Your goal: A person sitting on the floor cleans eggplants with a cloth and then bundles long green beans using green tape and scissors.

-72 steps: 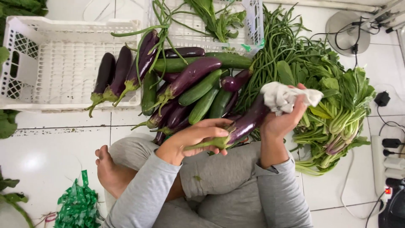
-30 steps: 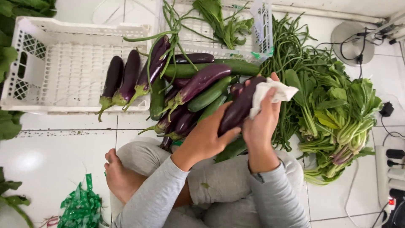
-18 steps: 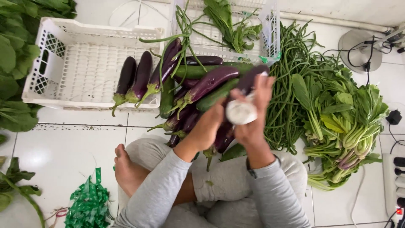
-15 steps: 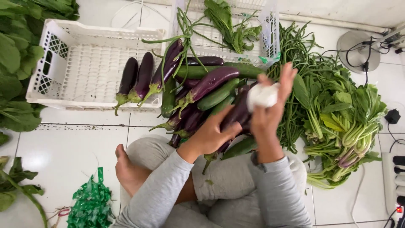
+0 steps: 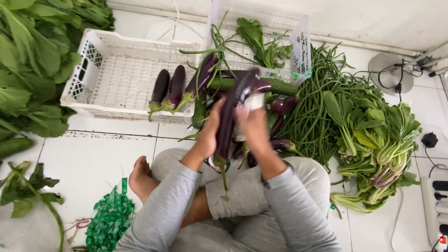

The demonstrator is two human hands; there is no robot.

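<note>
The left hand [image 5: 208, 135] grasped a long purple eggplant [image 5: 231, 112]; the right hand [image 5: 254, 128] clenched a white cloth [image 5: 254, 101] against it, above piled eggplants [image 5: 280, 123] beside green long beans [image 5: 312, 112].

— What's on the far left?
— A white crate [image 5: 116, 79] on the white tiled floor [image 5: 98, 149], two purple eggplants [image 5: 169, 87] lying over its near rim. Broad leafy greens [image 5: 35, 56] just left of it.
— And right?
— A heap of long beans [image 5: 315, 107], then bundled leafy greens [image 5: 378, 149]. A second white crate [image 5: 280, 28] stands far, greens inside. Green netting [image 5: 109, 219] lies near left.
</note>
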